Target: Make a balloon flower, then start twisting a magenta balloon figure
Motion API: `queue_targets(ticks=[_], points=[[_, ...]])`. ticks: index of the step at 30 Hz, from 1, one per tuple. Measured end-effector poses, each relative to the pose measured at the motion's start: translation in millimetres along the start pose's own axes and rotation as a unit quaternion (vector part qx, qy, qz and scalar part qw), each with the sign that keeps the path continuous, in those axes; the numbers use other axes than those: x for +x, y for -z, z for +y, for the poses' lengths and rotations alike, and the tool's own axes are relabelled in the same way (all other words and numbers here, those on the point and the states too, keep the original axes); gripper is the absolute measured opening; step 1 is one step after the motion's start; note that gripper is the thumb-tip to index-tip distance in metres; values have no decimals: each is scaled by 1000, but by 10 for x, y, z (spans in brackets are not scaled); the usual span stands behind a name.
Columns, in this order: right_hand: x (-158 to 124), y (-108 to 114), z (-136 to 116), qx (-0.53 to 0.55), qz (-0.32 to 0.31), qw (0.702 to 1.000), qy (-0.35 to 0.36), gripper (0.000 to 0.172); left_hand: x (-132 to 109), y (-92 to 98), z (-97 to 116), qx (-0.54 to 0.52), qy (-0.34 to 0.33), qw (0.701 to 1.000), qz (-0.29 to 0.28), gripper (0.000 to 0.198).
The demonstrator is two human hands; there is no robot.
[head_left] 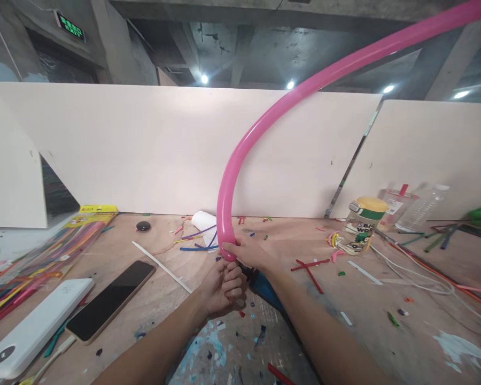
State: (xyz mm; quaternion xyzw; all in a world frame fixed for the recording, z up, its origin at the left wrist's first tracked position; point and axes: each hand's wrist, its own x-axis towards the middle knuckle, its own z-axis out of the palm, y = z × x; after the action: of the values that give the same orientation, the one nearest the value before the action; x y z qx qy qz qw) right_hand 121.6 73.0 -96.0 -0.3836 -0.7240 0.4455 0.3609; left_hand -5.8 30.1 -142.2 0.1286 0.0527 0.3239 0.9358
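Head view: right hand (246, 252) clamped round the bottom end of the pink balloon (229, 198), left hand (223, 286) fisted just below, contents hidden; the balloon arcs up-right from the grip, so likely risks are a squeeze-pop or the neck slipping free.

The bare left forearm (156, 345) rises from the lower left of the frame and the bare right forearm (312, 326) from the lower right. They converge just below the centre. The bare left hand (223, 286) is curled into a tight fist, its fingers stacked and its knuckles turned toward the right. The bare right hand (246, 254) sits directly above it and touches it, with the wrist bent and the fingers and thumb clamped closed, pointing left.
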Motion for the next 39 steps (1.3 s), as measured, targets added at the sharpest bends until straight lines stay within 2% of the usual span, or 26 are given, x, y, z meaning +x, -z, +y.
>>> queue_targets(ticks=[6, 12, 15, 20, 24, 28, 31, 34, 36, 39], points=[[28, -92, 30, -55, 69, 996, 6, 30, 17, -30, -29, -2, -16, 1000, -1, 29], [19, -98, -17, -128, 91, 987, 22, 30, 55, -196, -19, 89, -64, 991, 77, 31], [9, -103, -37, -181, 97, 978, 24, 30, 73, -235, 43, 179, -98, 972, 120, 30], [-16, -82, -103, -289, 111, 951, 22, 31, 58, -188, 207, 302, -107, 927, 194, 26], [-62, -67, -204, -378, 114, 919, 9, 29, 23, -187, 312, 354, -181, 888, 230, 21], [-110, -165, -290, -434, 79, 898, 0, 26, 27, -235, 302, 383, -230, 874, 192, 38], [-138, -251, -359, -450, 63, 891, 10, 28, 65, -239, 265, 349, -270, 879, 181, 45], [-157, -285, -435, -448, 59, 892, 31, 31, 88, -234, 273, 324, -279, 887, 175, 50], [-160, -273, -468, -438, 60, 896, 41, 31, 77, -246, 297, 316, -272, 894, 163, 50], [-149, -211, -461, -425, 74, 901, 41, 31, 32, -288, 314, 312, -243, 910, 127, 35]])
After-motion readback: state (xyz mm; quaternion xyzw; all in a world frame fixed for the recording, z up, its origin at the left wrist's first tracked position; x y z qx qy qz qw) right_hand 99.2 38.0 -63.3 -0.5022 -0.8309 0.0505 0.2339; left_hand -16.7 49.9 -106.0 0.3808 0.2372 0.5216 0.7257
